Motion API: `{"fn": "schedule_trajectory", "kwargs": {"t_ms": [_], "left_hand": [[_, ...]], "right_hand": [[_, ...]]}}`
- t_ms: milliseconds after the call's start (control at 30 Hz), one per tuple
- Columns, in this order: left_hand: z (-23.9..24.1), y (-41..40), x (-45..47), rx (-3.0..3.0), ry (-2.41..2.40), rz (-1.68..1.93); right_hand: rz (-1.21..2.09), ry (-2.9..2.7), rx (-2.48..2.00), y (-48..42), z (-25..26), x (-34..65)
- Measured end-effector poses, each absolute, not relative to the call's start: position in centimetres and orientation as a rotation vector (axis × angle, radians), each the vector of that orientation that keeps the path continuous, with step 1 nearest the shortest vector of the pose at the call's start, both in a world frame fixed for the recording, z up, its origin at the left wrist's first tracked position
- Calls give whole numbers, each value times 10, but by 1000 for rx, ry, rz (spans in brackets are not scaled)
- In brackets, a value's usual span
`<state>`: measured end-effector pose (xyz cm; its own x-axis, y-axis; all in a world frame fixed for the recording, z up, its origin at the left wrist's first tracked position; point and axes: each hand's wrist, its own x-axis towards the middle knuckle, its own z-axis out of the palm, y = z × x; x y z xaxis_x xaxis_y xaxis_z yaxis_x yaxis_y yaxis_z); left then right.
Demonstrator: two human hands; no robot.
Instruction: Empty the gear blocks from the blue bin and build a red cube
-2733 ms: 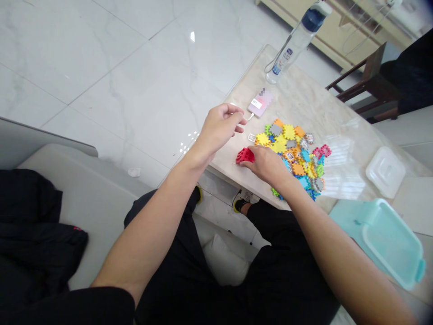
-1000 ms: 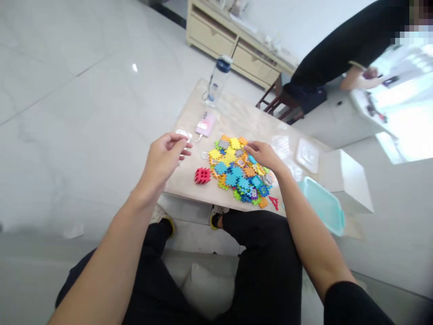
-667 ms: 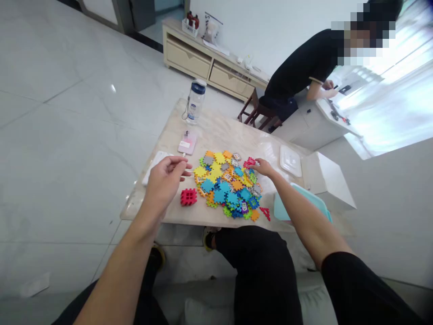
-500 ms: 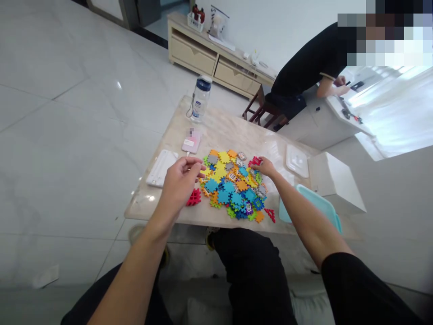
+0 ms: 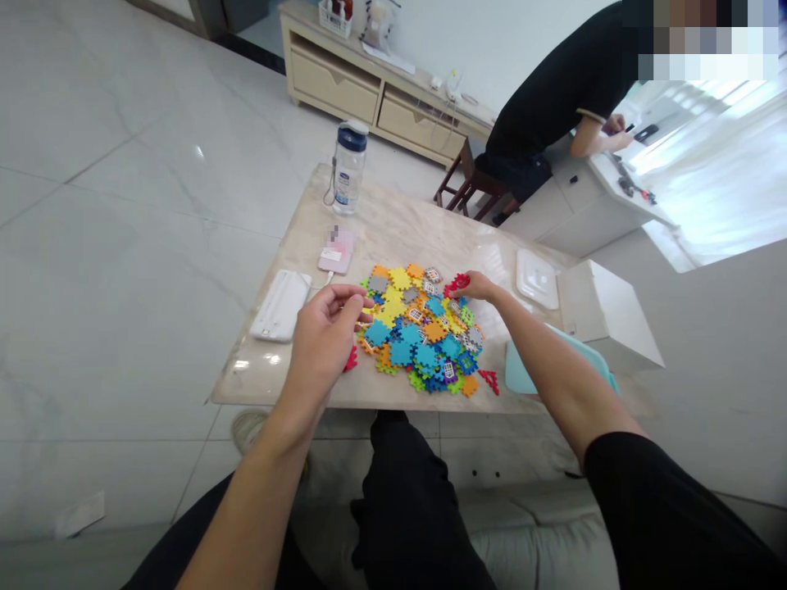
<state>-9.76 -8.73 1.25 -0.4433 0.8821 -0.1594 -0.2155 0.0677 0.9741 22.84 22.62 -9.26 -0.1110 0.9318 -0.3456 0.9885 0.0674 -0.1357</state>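
My right hand (image 5: 483,287) pinches a red interlocking building tile (image 5: 456,284) at the far right edge of a pile. The pile of toothed plastic building tiles (image 5: 409,352) is blue, yellow, orange, green, grey and white, and spreads over the table. At its left edge hovers my left hand (image 5: 325,332), fingers loosely curled and thumb apart, with nothing seen in it. Partly hidden behind that hand lies another red tile (image 5: 351,359). A red triangular lattice piece (image 5: 489,380) rests apart at the pile's near right corner.
On the marble-look table (image 5: 393,233) stand a water bottle (image 5: 348,176), a pink phone (image 5: 338,250) with a cable, and a white case (image 5: 282,305). To the right are a clear lid (image 5: 537,279), a turquoise tub (image 5: 520,370) and a white box (image 5: 608,315). Another person (image 5: 553,98) sits beyond.
The camera view has shifted slightly. My right hand stays at the red tile, which now looks tilted a little differently. My left hand keeps its pose and covers more of the red tile behind it.
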Motion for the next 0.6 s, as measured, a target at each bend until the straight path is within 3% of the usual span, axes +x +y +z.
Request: {"fn": "schedule_trajectory", "kwargs": {"t_ms": [333,600], "left_hand": [[19,-79,-68,719,1333,1542],[6,-85,-80,735,1431,1502]], "right_hand": [[-903,2101,1909,213,-101,222],[-744,2283,1946,190,-93,217]]}}
